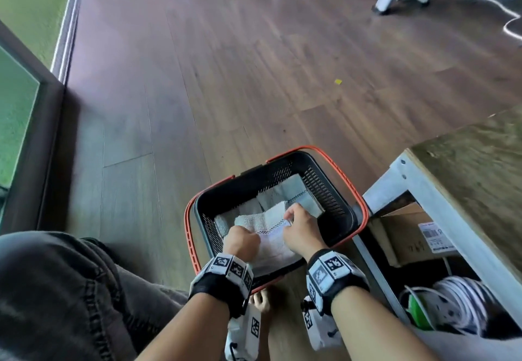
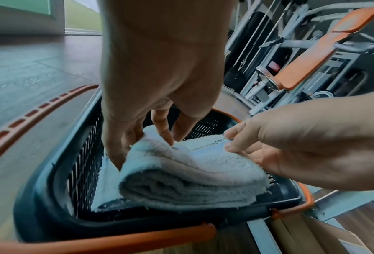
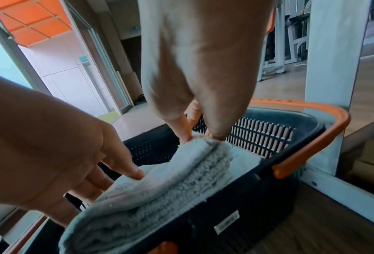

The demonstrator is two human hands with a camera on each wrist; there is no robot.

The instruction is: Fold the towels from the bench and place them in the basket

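Both of the person's hands are on one folded towel (image 1: 272, 243), pale grey with a dotted stripe, and hold it in the mouth of the black basket (image 1: 324, 191). The left hand (image 1: 241, 240) grips the towel's left end: its thumb runs down the outer side of the fold while the fingers (image 2: 163, 128) curl over the top, so the thick rolled edge sits between them. The right hand (image 1: 302, 228) pinches the opposite end between thumb and fingertips, drawn close together with only cloth between them. Between the two sets of fingers the towel spans flat, several layers thick, its folded edge turned towards the person's wrists and reaching to the basket's near rim. Beneath the fingers, deeper in the basket, lie other towels (image 1: 293, 191), already folded; whether the held towel touches them cannot be told. Beyond the fingertips stands the basket's slotted far wall, and its orange handles (image 1: 339, 170) lie folded down round the rim on both sides of the hands. To the right of the right hand's fingers, just beside the basket, is the bench (image 1: 480, 168) with its white frame and worn top; under it sit a cardboard box (image 1: 406, 233) and a coil of white cable (image 1: 460, 301). The basket stands on a dark wooden floor (image 1: 197, 78)
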